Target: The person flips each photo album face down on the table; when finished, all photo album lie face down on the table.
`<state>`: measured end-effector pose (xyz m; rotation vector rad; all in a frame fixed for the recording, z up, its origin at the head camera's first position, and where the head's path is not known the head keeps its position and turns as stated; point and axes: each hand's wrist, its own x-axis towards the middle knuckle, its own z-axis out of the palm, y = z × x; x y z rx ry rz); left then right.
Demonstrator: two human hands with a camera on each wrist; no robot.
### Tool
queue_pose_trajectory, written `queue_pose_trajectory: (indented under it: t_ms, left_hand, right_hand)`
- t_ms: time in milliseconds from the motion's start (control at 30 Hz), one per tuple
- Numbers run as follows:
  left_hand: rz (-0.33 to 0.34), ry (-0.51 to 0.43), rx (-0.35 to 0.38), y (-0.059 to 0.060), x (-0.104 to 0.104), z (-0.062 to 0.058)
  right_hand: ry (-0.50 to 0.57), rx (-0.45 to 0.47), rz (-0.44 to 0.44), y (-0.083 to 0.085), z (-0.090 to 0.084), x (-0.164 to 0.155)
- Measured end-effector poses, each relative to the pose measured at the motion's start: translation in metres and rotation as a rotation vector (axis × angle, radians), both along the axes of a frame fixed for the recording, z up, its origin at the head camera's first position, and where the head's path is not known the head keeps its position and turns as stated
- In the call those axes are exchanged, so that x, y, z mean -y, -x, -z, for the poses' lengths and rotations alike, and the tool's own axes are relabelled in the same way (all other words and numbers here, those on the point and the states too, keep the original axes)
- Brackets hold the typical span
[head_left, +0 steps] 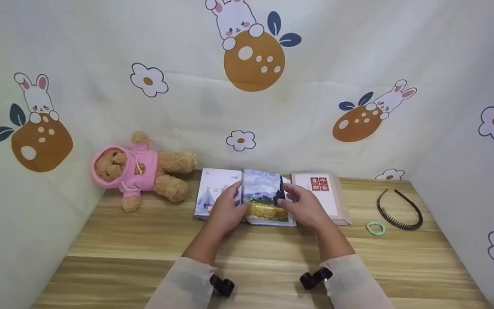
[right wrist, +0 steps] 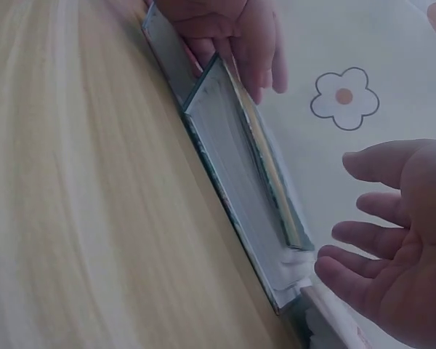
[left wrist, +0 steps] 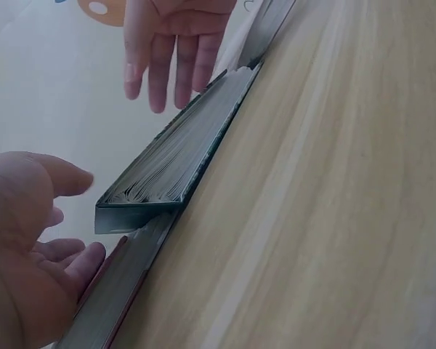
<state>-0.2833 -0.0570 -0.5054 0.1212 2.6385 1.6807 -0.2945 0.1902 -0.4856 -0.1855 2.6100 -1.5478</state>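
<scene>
You're working at the landscape album (head_left: 265, 195), which is lying cover-up on the wood-grain table (head_left: 264, 253), directly between your two hands. Your left hand (head_left: 229, 211) is sitting at the album's spine side: thumb standing away from the fingers, fingers loosely bending, no grip showing. Your right hand (head_left: 307, 208) is hanging just beside the album's other long edge, fingers spreading apart, thumb separate, nothing between them. Whether either hand is touching the album, you can't tell for sure; the right wrist view is putting your right fingertips very near its cover corner.

Immediately left of the album, the tent-print book (head_left: 212, 184) is lying flat, and the album's spine side looks to be overlapping it. Your left fingers are coming close to that book too. Immediately right of the album, the red-character book (head_left: 329, 197) is lying, partly hiding behind your right hand. Farther left of the album, a teddy bear (head_left: 142, 171) is wearing a pink hoodie and lying with its legs pointing albumward. Well right of the album, a mint hair tie (head_left: 376, 234) is lying near a dark toothed headband (head_left: 405, 226). Behind the album, a rabbit-and-flower backdrop (head_left: 178, 116) is hanging.
</scene>
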Motion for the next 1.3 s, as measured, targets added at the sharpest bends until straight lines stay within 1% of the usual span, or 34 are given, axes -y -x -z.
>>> queue_pose_trajectory:
  t_ms: [100,167,233,333,533,667,733,800,900,967,1100,1233,1300]
  left_hand:
    - [0.063,0.019,0.008,0.000,0.000,0.002]
    - [0.081,0.013,0.016,0.000,0.000,0.002]
    - [0.073,0.010,0.019,0.000,0.001,0.002]
    - [0.053,-0.014,0.031,0.001,0.002,0.001]
    - [0.027,-0.036,0.042,0.002,0.007,0.001]
    - [0.020,-0.050,0.020,0.001,0.006,0.001]
    - [0.027,-0.092,0.004,0.001,0.004,-0.002]
    - [0.040,-0.158,-0.017,-0.001,0.001,-0.006]
    - [0.075,-0.282,-0.039,-0.005,-0.004,-0.015]
    - [0.094,-0.330,-0.050,-0.008,-0.007,-0.020]
    - [0.136,-0.368,-0.106,-0.011,-0.013,-0.027]
    - [0.175,-0.411,-0.169,-0.012,-0.019,-0.027]
    - [0.202,-0.437,-0.183,-0.011,-0.021,-0.027]
  right_hand:
    - [-0.034,0.016,-0.018,-0.003,0.004,0.004]
    - [-0.085,0.016,-0.028,-0.004,0.005,0.007]
    - [-0.138,0.010,-0.032,-0.005,0.005,0.009]
    - [-0.175,-0.002,-0.039,-0.005,0.005,0.012]
    - [-0.161,-0.008,-0.050,-0.005,0.009,0.017]
    - [-0.132,-0.004,-0.056,-0.007,0.007,0.018]
    - [-0.117,0.008,-0.052,-0.009,0.003,0.018]
    - [-0.105,0.019,-0.048,-0.011,-0.002,0.018]
    - [-0.054,0.055,-0.048,-0.014,-0.011,0.019]
    - [0.004,0.073,-0.053,-0.016,-0.016,0.021]
    - [0.148,0.068,-0.069,-0.020,-0.024,0.026]
    - [0.293,0.037,-0.106,-0.024,-0.029,0.030]
    - [0.335,0.026,-0.116,-0.025,-0.031,0.031]
